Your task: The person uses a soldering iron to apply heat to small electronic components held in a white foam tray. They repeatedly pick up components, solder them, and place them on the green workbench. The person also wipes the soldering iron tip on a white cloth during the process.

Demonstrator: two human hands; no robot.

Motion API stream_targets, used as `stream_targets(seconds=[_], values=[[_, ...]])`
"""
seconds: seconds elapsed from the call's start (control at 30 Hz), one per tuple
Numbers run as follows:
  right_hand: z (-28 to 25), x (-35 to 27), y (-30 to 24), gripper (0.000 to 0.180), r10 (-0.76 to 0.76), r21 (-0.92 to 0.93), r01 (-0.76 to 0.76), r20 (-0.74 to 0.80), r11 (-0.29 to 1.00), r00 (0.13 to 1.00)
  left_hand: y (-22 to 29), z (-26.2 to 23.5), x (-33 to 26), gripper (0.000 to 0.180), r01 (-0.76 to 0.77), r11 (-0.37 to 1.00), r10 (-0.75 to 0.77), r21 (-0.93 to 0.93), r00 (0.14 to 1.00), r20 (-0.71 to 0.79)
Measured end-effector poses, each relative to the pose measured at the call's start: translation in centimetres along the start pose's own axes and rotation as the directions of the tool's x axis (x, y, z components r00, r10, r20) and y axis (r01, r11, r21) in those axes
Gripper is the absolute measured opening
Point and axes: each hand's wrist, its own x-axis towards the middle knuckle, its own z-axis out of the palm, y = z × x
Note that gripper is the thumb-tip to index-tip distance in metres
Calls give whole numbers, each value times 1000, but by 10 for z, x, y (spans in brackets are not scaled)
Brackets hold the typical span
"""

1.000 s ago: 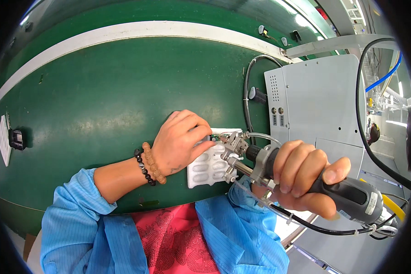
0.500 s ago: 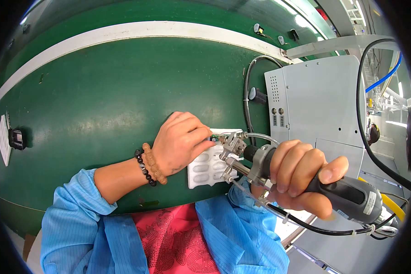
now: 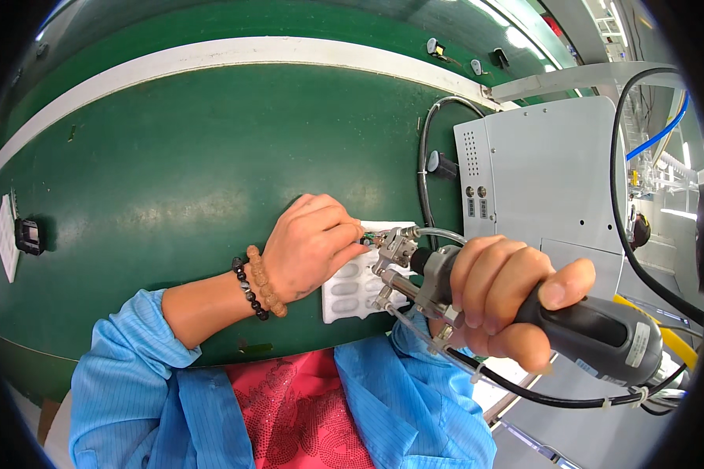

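My right hand (image 3: 508,293) is wrapped round a dark grey powered screwdriver (image 3: 583,332) with a thin hose on its metal nose. The thumb rests on top of the body. That metal nose (image 3: 399,248) points left and ends right at the fingertips of my left hand (image 3: 313,242). Those fingers are pinched together on a small green circuit board (image 3: 369,238), mostly covered by them and by the nose. Under both lies a white moulded tray (image 3: 341,305) with rounded hollows. Whether the tool's tip touches the board cannot be seen.
A grey machine box (image 3: 547,172) stands at the right, with a black cable (image 3: 424,168) looping beside it. A dark cylindrical part (image 3: 443,164) lies near its left side. At the far left are a black housing (image 3: 29,236) and a white tray (image 3: 6,242). Small parts lie beyond the white ledge.
My right hand and the screwdriver have shifted slightly to the left. My left hand has barely moved and keeps its pinch on the circuit board.
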Motion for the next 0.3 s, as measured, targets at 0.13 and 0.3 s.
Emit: stream_targets(seconds=[0.13,0.3], values=[[-5,-1,3,43,39,46,-39,20,998,999,-1,0,-2,22,0,1000,0,-4,1000,2],[-2,-1,5,44,45,53,-44,-19,998,999,-2,2,-3,21,-2,1000,2,-23,1000,4]])
